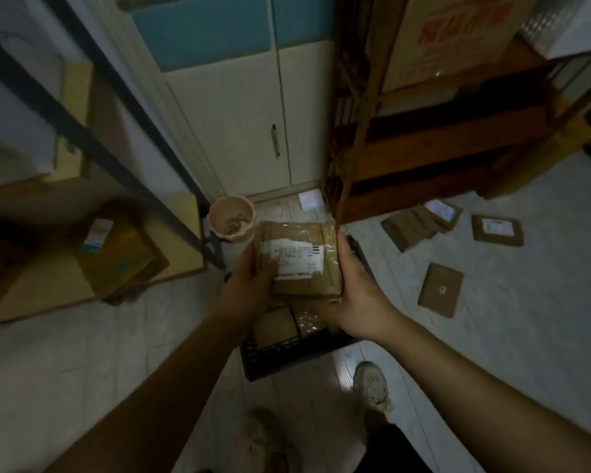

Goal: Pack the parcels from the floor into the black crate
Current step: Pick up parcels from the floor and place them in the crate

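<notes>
Overhead, the view took in a pale tiled floor in dim light. A cream cabinet stood at the far end. A wooden shelf stood to its right and a dark-framed rack to its left. A labelled box lay on the rack's low board.

The crate sat on the floor between rack and shelf, directly below the hands. Packed parcels lay inside it, partly hidden.

The parcel was held level above the crate, clear of its contents, label upward.

- The left hand gripped the parcel's left edge, with the thumb laid across the top face by the label. Its fingers beneath were hidden, so their spread could not be told.
- The right hand gripped the right edge and near corner, with the thumb pressed up along the side. Its fingers curled under the parcel, out of view.

Three groups of floor parcels lay right of the crate, well apart from it:
- an overlapping stack near the shelf foot;
- a single one beside the stack;
- a single one nearer the person.

A pink pot stood just beyond the crate. A shoe stood at the crate's near right corner.
</notes>
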A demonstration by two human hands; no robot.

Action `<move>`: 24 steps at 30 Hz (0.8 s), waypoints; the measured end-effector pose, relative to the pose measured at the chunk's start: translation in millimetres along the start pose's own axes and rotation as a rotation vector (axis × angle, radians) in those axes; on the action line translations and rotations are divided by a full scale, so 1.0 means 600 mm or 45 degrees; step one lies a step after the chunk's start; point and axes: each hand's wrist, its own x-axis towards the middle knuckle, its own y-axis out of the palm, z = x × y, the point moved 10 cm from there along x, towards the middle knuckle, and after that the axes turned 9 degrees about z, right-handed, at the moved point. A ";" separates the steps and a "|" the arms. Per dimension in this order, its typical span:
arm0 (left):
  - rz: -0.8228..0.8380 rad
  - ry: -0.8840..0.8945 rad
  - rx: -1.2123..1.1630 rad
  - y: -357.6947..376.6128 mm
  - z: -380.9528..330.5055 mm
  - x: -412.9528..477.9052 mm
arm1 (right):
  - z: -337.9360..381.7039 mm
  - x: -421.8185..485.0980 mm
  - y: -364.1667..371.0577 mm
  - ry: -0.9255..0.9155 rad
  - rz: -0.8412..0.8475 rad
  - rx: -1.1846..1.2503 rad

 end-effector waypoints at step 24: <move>-0.260 -0.630 0.026 0.040 0.652 0.374 | -0.696 0.216 0.179 0.426 0.536 -0.981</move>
